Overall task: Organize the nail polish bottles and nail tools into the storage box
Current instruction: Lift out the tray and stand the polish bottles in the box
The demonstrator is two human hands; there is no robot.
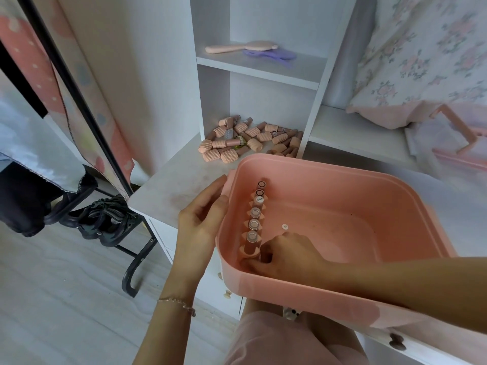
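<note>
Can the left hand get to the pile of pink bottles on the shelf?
Probably yes. The left hand rests open against the pink plastic storage box, holding nothing, and the bare white desk surface between it and the pile of pink nail polish bottles holds no obstacle.

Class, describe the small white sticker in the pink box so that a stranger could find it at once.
Start at the pink box on the white desk. On its bare floor, right of the row of bottles and just above the right hand, lies the sticker: flat, round, white, alone.
</note>
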